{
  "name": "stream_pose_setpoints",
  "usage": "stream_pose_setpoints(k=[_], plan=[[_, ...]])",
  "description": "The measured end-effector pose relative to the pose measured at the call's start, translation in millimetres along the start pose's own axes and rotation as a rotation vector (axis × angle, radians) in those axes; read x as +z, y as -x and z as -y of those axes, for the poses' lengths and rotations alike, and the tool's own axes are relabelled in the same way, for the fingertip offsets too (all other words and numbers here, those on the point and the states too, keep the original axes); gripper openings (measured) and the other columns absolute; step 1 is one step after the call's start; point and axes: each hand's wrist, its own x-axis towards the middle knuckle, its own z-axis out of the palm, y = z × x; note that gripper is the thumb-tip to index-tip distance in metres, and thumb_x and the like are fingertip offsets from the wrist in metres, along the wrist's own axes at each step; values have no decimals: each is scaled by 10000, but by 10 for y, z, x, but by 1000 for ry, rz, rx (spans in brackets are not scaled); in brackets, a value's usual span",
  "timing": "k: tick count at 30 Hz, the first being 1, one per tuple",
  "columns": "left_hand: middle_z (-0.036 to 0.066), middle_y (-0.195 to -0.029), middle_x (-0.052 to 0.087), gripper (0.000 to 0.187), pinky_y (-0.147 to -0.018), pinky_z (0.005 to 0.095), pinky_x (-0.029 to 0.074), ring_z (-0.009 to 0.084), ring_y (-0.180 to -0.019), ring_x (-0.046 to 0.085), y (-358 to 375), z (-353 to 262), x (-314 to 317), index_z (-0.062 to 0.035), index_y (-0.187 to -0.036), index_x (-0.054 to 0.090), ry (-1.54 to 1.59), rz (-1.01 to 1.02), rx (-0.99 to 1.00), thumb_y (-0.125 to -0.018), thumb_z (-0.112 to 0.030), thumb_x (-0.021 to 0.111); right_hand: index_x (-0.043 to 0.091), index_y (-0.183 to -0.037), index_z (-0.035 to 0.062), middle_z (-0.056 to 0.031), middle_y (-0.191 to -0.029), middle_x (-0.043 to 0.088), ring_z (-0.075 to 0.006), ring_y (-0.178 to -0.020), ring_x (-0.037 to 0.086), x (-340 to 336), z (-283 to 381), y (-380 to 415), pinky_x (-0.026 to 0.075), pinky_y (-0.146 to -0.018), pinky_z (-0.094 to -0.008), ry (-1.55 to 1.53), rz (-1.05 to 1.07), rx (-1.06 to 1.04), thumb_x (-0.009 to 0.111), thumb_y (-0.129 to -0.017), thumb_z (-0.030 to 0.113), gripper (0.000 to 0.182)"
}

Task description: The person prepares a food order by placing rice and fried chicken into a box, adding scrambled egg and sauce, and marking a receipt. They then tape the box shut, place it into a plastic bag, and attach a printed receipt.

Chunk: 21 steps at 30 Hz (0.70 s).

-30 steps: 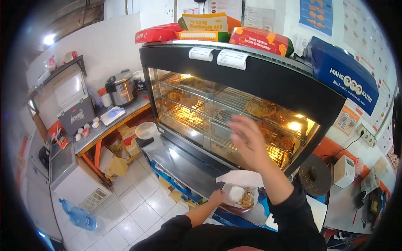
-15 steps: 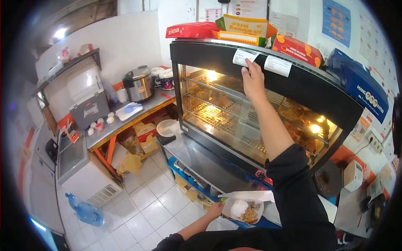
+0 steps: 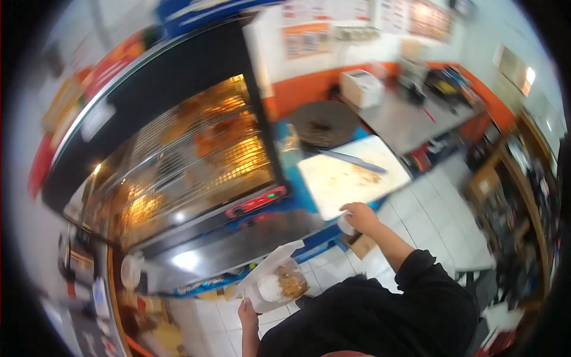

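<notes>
Below illegibly blurred posters (image 3: 307,40), left hand (image 3: 248,315) grips food box (image 3: 270,262); right hand (image 3: 361,218) pinches white slip (image 3: 345,225).

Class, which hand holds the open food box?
The left hand grips the food box by its edge; the right hand, near the cutting board, holds something white.

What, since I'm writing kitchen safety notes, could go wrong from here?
The left hand alone holds the open box, with floor showing beside it; a tilt might spill the rice and fried food.
A knife lies loose on the cutting board, close to the right hand; a careless reach could cause a cut.
The small white item at that hand might slip and fall past the board's edge.
</notes>
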Motion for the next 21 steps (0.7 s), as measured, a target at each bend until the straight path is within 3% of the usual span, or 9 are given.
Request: stream_pose_setpoints(k=[4, 6, 7, 8, 9, 11, 13, 15, 21], plan=[[90, -792, 589, 356, -552, 283, 493, 165, -656, 583, 21, -359, 723, 16, -1001, 525, -163, 184, 68, -912, -286, 358, 634, -848, 122, -113, -840, 612, -283, -814, 578, -379, -1139, 1485, 458, -741, -345, -32, -55, 577, 523, -687, 115, 195], [108, -867, 599, 365, -654, 303, 490, 183, -767, 588, -29, -443, 1251, 28, -1042, 515, -441, 280, 255, -916, -275, 355, 637, -837, 129, -113, -833, 614, -287, -817, 579, -517, -1599, 2159, 458, -742, -344, -81, -91, 724, 520, -688, 113, 190], [108, -867, 599, 365, -654, 303, 490, 183, -767, 588, 9, -530, 1604, 28, -1042, 515, -457, 314, 256, -916, -275, 355, 639, -829, 127, -116, -838, 615, -290, -821, 577, -583, -1846, 2471, 458, -747, -345, -95, -90, 802, 514, -692, 110, 186], [114, -900, 597, 364, -691, 307, 481, 189, -807, 581, 77, -637, 1984, 31, -1059, 508, -394, 367, 136, -916, -268, 358, 641, -821, 125, -119, -843, 617, -292, -824, 576, -642, -2031, 2761, 457, -751, -347, -109, -83, 879, 508, -695, 107, 184], [120, -933, 596, 364, -729, 311, 471, 194, -848, 575, 139, -727, 2371, 35, -1076, 500, -330, 415, 12, -915, -260, 361, 641, -821, 125, -119, -843, 617, -292, -824, 576, -706, -2210, 3018, 457, -751, -347, -109, -88, 911, 508, -695, 107, 184], [120, -945, 592, 369, -712, 313, 478, 200, -841, 580, 97, -577, 2971, 28, -1087, 494, -190, 585, -13, -911, -274, 375, 646, -794, 118, -123, -830, 621, -294, -830, 578, -806, -2369, 3582, 457, -757, -349, -131, -89, 1039, 510, -697, 108, 167], [110, -939, 595, 375, -694, 323, 483, 198, -833, 586, 213, -504, 3716, 14, -1091, 492, -92, 595, -100, -910, -294, 379, 660, -806, 120, -133, -834, 624, -299, -806, 589, -825, -2763, 4106, 465, -747, -354, -85, -108, 1083, 514, -697, 106, 183], [106, -938, 596, 371, -680, 322, 485, 193, -823, 589, 468, -631, 4395, 4, -1086, 496, -145, 649, -128, -909, -302, 382, 671, -826, 119, -143, -846, 623, -306, -780, 598, -1021, -3021, 4436, 473, -732, -359, -116, -202, 1266, 518, -695, 107, 201], [89, -922, 596, 365, -622, 306, 484, 177, -783, 592, 702, -697, 5734, -22, -1058, 508, -180, 792, -150, -912, -327, 370, 644, -901, 24, -170, -812, 625, -286, -715, 616, -1264, -3628, 4921, 499, -639, -341, -189, -488, 1347, 521, -691, 64, 246]])
